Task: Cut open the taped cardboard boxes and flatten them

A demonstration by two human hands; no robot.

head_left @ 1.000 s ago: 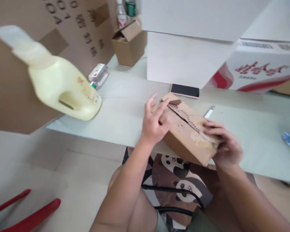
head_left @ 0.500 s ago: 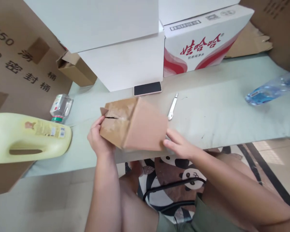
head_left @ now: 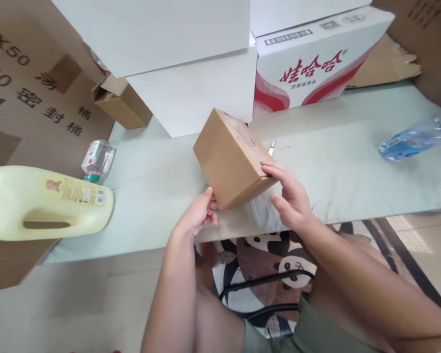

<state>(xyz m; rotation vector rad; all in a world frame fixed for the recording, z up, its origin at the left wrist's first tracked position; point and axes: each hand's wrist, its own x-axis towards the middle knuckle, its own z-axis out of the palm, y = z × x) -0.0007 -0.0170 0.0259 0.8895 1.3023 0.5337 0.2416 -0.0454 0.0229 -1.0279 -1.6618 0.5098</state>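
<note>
The brown box (head_left: 226, 157) tips over the table (head_left: 154, 171), just ahead of the left hand (head_left: 198, 213) that pinches its low corner, long side slanting away left from the right hand (head_left: 294, 198) (fingertips touching, thumb off).

1 carton (head_left: 230, 162) before stacked boxes (head_left: 198, 93), knife (head_left: 272, 147) at its right, jug (head_left: 51, 203) far left, 1 bottle (head_left: 407, 139) far right

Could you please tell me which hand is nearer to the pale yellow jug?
Left: the left hand, at the box's near corner, is right of the jug; the right hand is farther right.
</note>
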